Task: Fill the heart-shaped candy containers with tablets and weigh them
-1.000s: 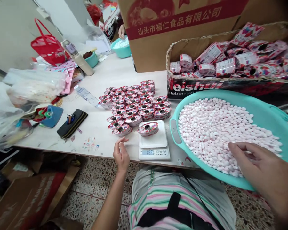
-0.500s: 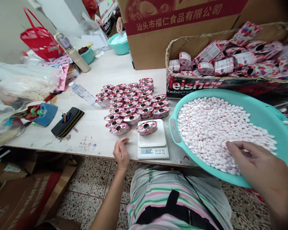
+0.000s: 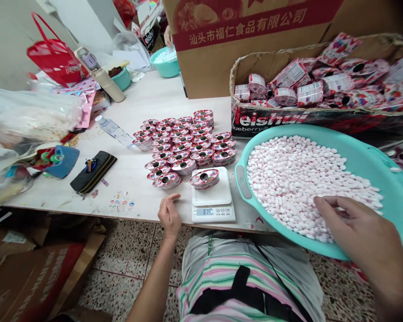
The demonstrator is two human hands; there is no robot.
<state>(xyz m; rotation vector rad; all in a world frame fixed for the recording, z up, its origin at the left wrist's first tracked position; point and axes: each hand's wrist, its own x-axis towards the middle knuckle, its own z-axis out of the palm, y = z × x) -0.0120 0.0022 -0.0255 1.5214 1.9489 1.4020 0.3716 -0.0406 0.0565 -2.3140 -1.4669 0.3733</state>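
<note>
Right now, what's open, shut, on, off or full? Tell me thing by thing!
Scale: on, digits showing.
Oval packet: on the scale, hole facing up.
Teal basin: partly filled with white pieces.
Black-fronted box: open, heaped with packets.
Clear bottle: capped.
Dark pouch: lying down; can't tell if zipped.
Red bag: handles up.
Left hand: loosely curled, nothing visible in it.
Right hand: fingertips at the white pieces.

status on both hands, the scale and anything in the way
Left hand beside scale, fingers curled, nothing visible held. Right hand at pale tablets in teal basin, grip hidden. One pack on scale. No obstruction seen.
</note>
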